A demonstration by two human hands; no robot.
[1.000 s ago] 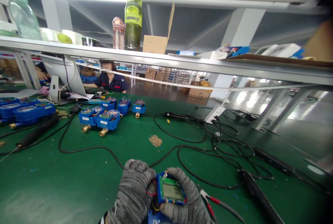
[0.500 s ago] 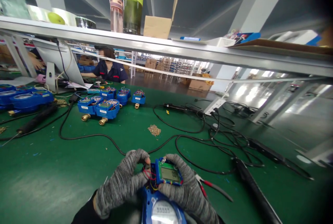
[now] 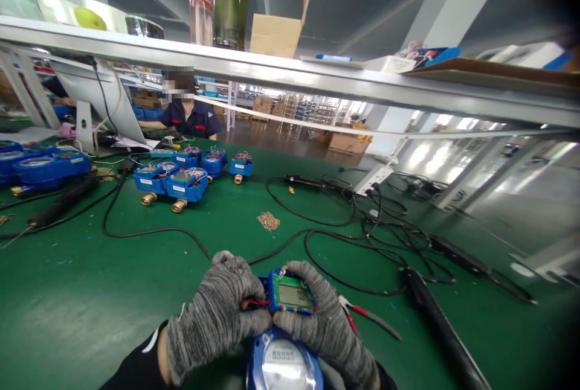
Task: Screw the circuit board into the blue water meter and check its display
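Observation:
A blue water meter (image 3: pixel 284 358) with a round counter window lies in front of me. Above its dial sits a green circuit board with a lit digit display (image 3: pixel 293 295), framed in blue plastic. My right hand (image 3: pixel 319 317), in a grey fingerless knit glove, grips this display board between thumb and fingers. My left hand (image 3: pixel 220 311), gloved alike, is closed at the board's left side, around red wires (image 3: pixel 258 302); its fingertips are partly hidden. Red-handled pliers (image 3: pixel 362 313) lie just right of my right hand, partly covered by it.
Several blue meters (image 3: pixel 185 183) with brass fittings stand at the back left. A heap of small brass screws (image 3: pixel 269 221) lies mid-table. Black cables, a power strip (image 3: pixel 374 180) and a black electric screwdriver (image 3: pixel 435 323) occupy the right. A shelf (image 3: pixel 272 67) spans overhead; a person (image 3: pixel 188 115) sits opposite.
My left fingers have closed in further over the red wires, with the thumb now lying along the meter's upper edge. My right hand keeps its hold. The view has shifted slightly.

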